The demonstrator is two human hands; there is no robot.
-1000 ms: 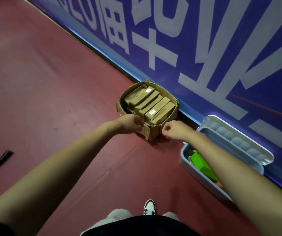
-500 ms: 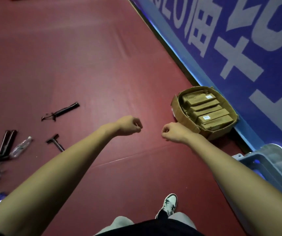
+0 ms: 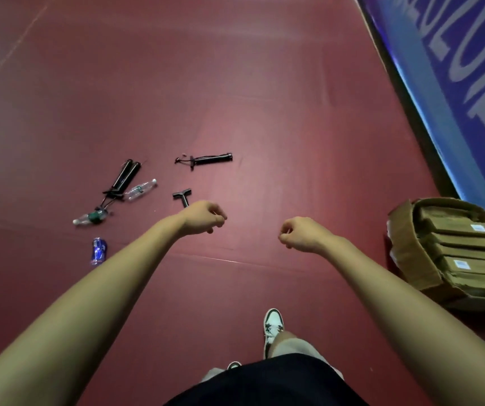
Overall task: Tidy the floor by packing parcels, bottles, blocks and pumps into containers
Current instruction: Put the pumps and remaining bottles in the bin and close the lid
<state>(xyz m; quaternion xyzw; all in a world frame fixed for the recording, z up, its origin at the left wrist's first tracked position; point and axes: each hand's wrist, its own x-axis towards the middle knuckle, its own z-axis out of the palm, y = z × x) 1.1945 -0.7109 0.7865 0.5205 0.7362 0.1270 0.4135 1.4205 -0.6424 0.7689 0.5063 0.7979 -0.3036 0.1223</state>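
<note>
The hands have let go of the cardboard box (image 3: 405, 253), and the view has swung left. The box, full of brown parcels (image 3: 461, 244), now sits at the right edge by the blue banner wall (image 3: 455, 83).

The things not yet packed lie ahead on the red floor (image 3: 264, 98). A small T-handle pump (image 3: 183, 197) is just past the left hand (image 3: 203, 218). A long black pump (image 3: 209, 159) lies farther off. To the left are two black pumps side by side (image 3: 125, 175), a clear bottle (image 3: 141, 189) beside them, a second bottle (image 3: 90, 217) that seems caught in their cords, and a blue can (image 3: 98, 251) nearest the person.

Both hands hang in the air and hold nothing. The left hand and the right hand (image 3: 302, 234) each have their fingers curled in.

I think the next step is to fetch the pumps. It would be best to take the T-handle pump first because it is closest. The cords should be pulled free of the bottle before lifting.

There is lots of open floor to walk on. The wall and the box close off the right side. One white shoe (image 3: 273, 326) is stepping forward.
</note>
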